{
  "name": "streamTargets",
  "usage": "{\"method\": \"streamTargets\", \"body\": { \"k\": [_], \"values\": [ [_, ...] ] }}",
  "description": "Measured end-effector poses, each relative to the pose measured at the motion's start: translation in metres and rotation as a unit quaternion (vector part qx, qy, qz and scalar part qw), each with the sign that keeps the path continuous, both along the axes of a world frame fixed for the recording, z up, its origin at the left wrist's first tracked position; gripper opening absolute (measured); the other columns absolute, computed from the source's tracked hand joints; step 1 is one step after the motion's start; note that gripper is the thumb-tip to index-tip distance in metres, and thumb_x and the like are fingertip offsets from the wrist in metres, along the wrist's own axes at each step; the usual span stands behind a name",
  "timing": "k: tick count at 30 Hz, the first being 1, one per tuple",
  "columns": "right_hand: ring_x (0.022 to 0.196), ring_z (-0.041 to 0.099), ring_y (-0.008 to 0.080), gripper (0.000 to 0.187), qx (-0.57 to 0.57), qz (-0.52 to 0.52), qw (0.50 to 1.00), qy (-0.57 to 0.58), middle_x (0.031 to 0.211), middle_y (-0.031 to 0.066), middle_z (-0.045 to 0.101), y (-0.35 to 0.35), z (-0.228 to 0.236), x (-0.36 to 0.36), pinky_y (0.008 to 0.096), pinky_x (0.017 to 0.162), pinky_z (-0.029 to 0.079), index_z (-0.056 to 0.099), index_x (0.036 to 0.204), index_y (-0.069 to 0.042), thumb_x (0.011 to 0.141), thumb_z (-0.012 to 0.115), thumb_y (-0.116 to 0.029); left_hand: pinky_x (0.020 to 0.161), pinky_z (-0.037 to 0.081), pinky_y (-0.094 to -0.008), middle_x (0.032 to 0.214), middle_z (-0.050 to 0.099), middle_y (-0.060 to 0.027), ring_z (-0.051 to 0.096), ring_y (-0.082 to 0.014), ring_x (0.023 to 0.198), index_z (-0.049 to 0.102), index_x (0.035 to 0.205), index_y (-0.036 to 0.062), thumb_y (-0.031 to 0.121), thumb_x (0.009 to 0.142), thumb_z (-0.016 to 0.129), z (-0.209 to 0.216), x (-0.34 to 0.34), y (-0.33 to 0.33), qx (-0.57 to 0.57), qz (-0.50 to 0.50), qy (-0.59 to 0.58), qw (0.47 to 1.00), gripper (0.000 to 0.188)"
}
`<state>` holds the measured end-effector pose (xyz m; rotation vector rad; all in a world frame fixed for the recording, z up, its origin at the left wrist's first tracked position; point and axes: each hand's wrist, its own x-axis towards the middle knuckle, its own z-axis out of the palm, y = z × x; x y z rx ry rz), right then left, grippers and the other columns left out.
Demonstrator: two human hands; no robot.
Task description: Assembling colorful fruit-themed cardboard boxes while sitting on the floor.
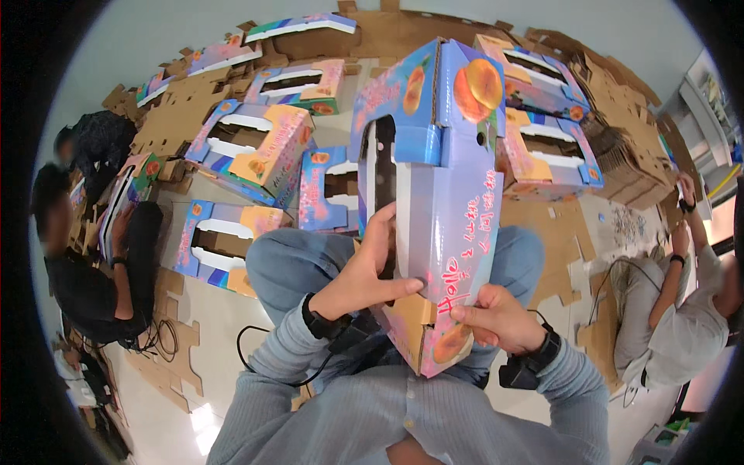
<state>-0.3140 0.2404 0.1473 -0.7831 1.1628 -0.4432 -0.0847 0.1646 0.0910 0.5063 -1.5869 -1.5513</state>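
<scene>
In front of me I hold a printed cardboard fruit box (457, 178), tilted on end, coloured blue, purple and pink with pictures of peaches. A long cut-out opening runs along its left-facing side. My left hand (368, 267) grips the edge of that opening, the thumb lying on the printed panel and the other fingers partly hidden by the box. Lower down, my right hand (500, 319) pinches the near corner between thumb and fingers. The box's far bottom and most of its inside cannot be seen.
Several similar boxes stand around, including one at front left (225, 244) and one at right (550, 151). Flat brown cardboard (632, 167) is stacked at the right. One person (93, 263) sits at the left, another (690, 318) at the right. Cables (159, 337) lie on the floor.
</scene>
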Motion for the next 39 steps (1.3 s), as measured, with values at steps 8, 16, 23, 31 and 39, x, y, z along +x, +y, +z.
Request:
{"method": "streamTargets", "body": {
  "k": [8, 16, 23, 31, 39],
  "values": [
    [0.045, 0.049, 0.0052, 0.024, -0.044, 0.050, 0.997, 0.037, 0.069, 0.0052, 0.065, -0.002, 0.008, 0.001, 0.0199, 0.041, 0.038, 0.065, 0.098, -0.001, 0.090, 0.066, -0.024, 0.108, 0.034, -0.0364, 0.142, 0.040, -0.0118, 0.039, -0.0217, 0.132, 0.027, 0.143, 0.0007, 0.034, 0.095, 0.058, 0.032, 0.002, -0.049, 0.162, 0.086, 0.218, 0.959, 0.067],
    [0.047, 0.052, 0.0075, 0.027, -0.042, 0.090, 0.995, 0.018, 0.078, 0.0096, 0.070, 0.002, 0.007, -0.008, 0.0210, 0.042, 0.042, 0.065, 0.102, 0.002, 0.092, 0.065, -0.022, 0.097, 0.045, -0.0361, 0.119, 0.061, -0.0057, 0.059, -0.0171, 0.110, 0.047, 0.129, 0.0025, 0.027, 0.092, 0.063, 0.025, 0.007, -0.079, 0.175, -0.091, 0.341, 0.919, 0.047],
    [0.057, 0.059, 0.0092, 0.027, -0.056, 0.126, 0.990, -0.038, 0.087, 0.0090, 0.070, 0.005, -0.001, -0.014, 0.0222, 0.046, 0.045, 0.063, 0.108, 0.002, 0.092, 0.063, -0.019, 0.100, 0.045, -0.0410, 0.128, 0.057, -0.0117, 0.058, -0.0256, 0.116, 0.039, 0.137, -0.0009, 0.012, 0.081, 0.068, 0.023, 0.007, -0.081, 0.192, -0.181, 0.383, 0.885, 0.064],
    [0.070, 0.063, 0.0112, 0.028, -0.070, 0.040, 0.994, -0.068, 0.100, 0.0091, 0.067, 0.014, -0.021, -0.028, 0.0249, 0.057, 0.051, 0.057, 0.117, 0.001, 0.094, 0.061, -0.015, 0.105, 0.039, -0.0406, 0.136, 0.049, -0.0111, 0.050, -0.0240, 0.125, 0.031, 0.141, -0.0001, 0.011, 0.090, 0.060, 0.029, 0.006, -0.072, 0.203, -0.142, 0.298, 0.922, 0.060],
    [0.084, 0.065, 0.0126, 0.027, -0.179, -0.146, 0.971, 0.064, 0.097, 0.0044, 0.065, 0.026, 0.000, -0.050, 0.0251, 0.073, 0.051, 0.056, 0.118, 0.001, 0.097, 0.055, -0.015, 0.103, 0.042, -0.0405, 0.132, 0.051, -0.0121, 0.052, -0.0242, 0.122, 0.033, 0.139, -0.0014, 0.010, 0.087, 0.065, 0.029, 0.006, -0.058, 0.205, -0.085, 0.263, 0.939, 0.062]
  ]
}}
